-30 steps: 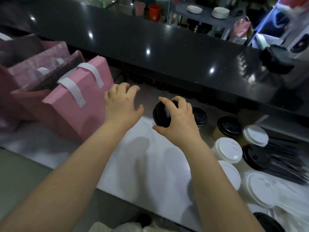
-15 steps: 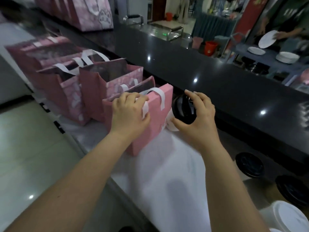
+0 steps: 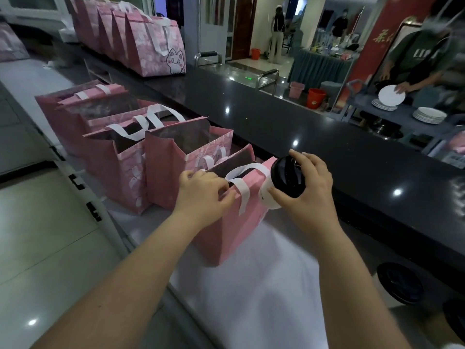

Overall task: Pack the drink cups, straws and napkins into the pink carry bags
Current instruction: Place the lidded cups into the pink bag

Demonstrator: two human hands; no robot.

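A row of pink carry bags with white handles stands along the white counter. My left hand pinches the top edge of the nearest pink bag, holding its mouth apart. My right hand grips a white drink cup with a black lid, tilted on its side just right of that bag's opening and level with its rim. Behind it stand several more open pink bags. Black lids of other cups show at the lower right.
A raised black counter ledge runs behind the bags, with more pink bags on its far left end. Beyond it a person handles white plates at a trolley. A tiled floor lies to my left.
My right hand has carried the black-lidded cup from the group of cups leftward to the nearest bag. My left hand has moved onto the bag's rim and taken hold of it.
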